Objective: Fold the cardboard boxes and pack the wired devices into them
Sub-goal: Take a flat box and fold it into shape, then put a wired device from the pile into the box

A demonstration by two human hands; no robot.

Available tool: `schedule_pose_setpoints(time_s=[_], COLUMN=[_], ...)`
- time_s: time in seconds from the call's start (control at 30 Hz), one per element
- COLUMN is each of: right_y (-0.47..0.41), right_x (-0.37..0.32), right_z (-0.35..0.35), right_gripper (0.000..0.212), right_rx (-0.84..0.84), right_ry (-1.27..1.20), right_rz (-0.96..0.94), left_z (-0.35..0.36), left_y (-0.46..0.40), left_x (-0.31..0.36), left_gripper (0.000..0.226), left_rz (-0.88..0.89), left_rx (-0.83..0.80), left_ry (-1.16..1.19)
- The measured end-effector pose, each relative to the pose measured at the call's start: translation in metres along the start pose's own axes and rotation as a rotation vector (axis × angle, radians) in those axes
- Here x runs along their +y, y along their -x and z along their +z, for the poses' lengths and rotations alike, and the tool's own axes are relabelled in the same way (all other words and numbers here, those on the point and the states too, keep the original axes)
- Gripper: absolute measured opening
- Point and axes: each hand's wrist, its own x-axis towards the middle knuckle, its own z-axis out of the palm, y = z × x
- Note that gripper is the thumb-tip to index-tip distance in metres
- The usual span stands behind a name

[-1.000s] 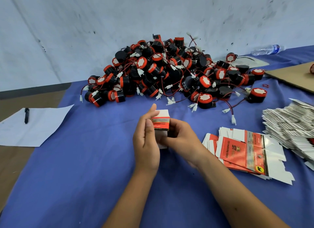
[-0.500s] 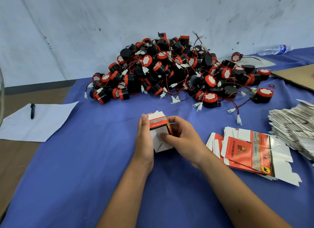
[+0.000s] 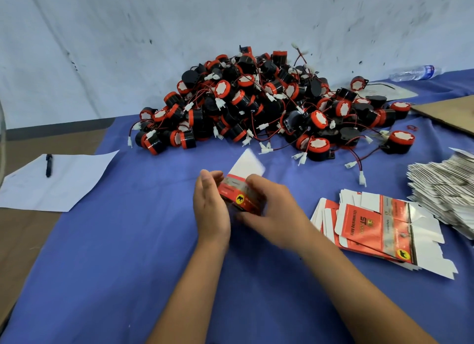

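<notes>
A blue cloth covers the surface [image 3: 107, 254], with bare brown board showing along its left edge, and a scuffed pale wall [image 3: 128, 48] stands close behind.

The left hand [image 3: 210, 210] is held edge-up with its fingers nearly straight and together, the palm flat against the left side of a small red box [image 3: 239, 196]. The right hand [image 3: 275, 215] curls over the box from the other side, fingers wrapped across the top and thumb underneath, gripping it. The box sits between the two hands just above the cloth, tipped onto its side, with a white flap [image 3: 247, 164] standing open at the end away from the person.

Beyond both hands, against the wall, lies a big heap of black-and-red wired devices [image 3: 269, 107] with white plugs on thin red and black leads. To the right of the right hand lies a loose pile of flat red boxes [image 3: 374, 225], and farther right a thick stack of unfolded blanks [image 3: 441, 189] seen edge-on. Beyond that stack is a brown cardboard sheet [image 3: 451, 110], and a plastic bottle [image 3: 415, 73] lies on its side near the wall.

Well to the left of the left hand, a white sheet of paper [image 3: 56, 182] lies across the cloth's edge with a dark pen [image 3: 48, 165] on it.
</notes>
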Motion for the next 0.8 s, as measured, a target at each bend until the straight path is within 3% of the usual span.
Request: schedule_pose_setpoints(time_s=[0.07, 0.17, 0.23, 0.3, 0.43, 0.5, 0.57, 0.6, 0.67, 0.73, 0.8], right_y=[-0.001, -0.007, -0.010, -0.008, -0.006, -0.009, -0.017, -0.023, -0.041, -0.058, -0.069], right_x=[-0.001, -0.002, -0.002, -0.004, 0.001, 0.004, 0.009, 0.015, 0.038, 0.063, 0.078], right_z=[0.004, 0.008, 0.005, -0.003, -0.024, -0.033, -0.043, -0.051, -0.076, -0.102, -0.119], right_gripper=[0.029, 0.042, 0.045, 0.038, 0.030, 0.022, 0.014, 0.014, 0.012, 0.035, 0.059], right_rx=[0.059, -0.142, -0.230, -0.237, 0.041, 0.210, 0.438, 0.572, 0.666, 0.416, 0.159], right_ry=[0.603, 0.855, 0.855, 0.683, 0.373, 0.152, -0.038, -0.005, 0.351, 0.777, 0.863], right_rz=[-0.088, -0.004, -0.015, -0.043, -0.272, -0.264, -0.157, -0.092, 0.101, 0.433, 0.650], left_z=[-0.003, -0.001, -0.004, -0.006, -0.001, -0.001, -0.004, -0.004, -0.004, -0.003, -0.001], left_y=[-0.001, 0.001, -0.002, -0.006, -0.006, -0.006, -0.007, -0.008, -0.009, -0.007, -0.006], left_x=[-0.002, -0.010, -0.017, -0.020, -0.017, -0.018, -0.021, -0.023, -0.025, -0.022, -0.019], left_gripper=[0.046, 0.048, 0.034, 0.014, 0.014, 0.022, 0.014, 0.009, 0.005, 0.009, 0.010], left_rz=[0.107, 0.158, 0.207, 0.234, 0.307, 0.368, 0.398, 0.390, 0.362, 0.327, 0.278], left_rx=[-0.069, -0.259, -0.220, -0.144, -0.130, -0.146, -0.146, -0.136, -0.125, -0.145, -0.164], left_ry=[-0.086, -0.200, -0.341, -0.430, -0.409, -0.424, -0.513, -0.534, -0.558, -0.563, -0.496])
